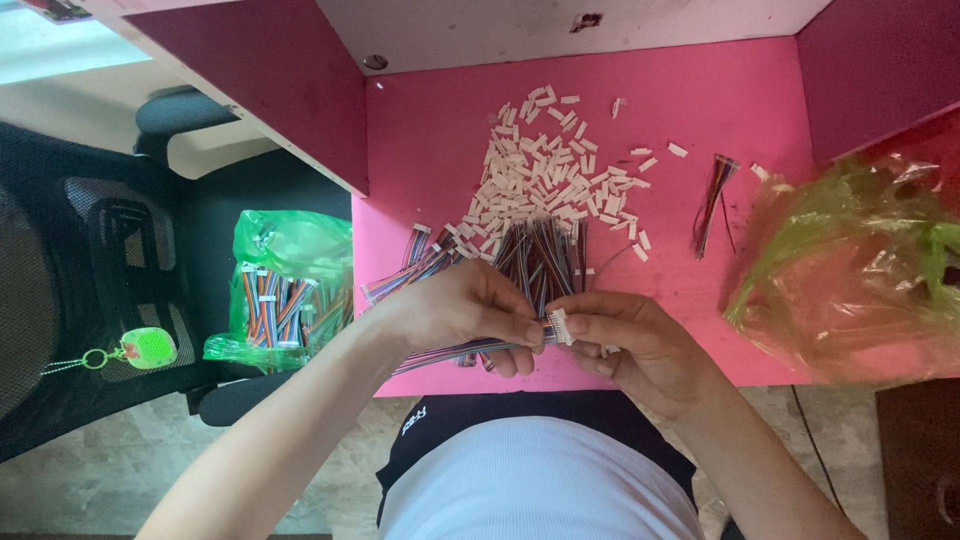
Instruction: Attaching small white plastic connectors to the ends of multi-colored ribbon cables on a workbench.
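Left hand [455,310] pinches ribbon wires [450,352], right hand [625,335] closed on white connector [558,327], both above bench [440,150] edge. Risk: wires misalign, connector slips into loose pile [545,175].

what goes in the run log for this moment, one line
left hand: holds wire bundle | right hand: pinches white connector at bundle end | table: connector pile, loose wires

Green plastic bag [290,285] sits on chair by my left arm, open, w/ striped wire bundles inside. Bigger clear-green bag [850,270] lies crumpled on pink desk at my right.
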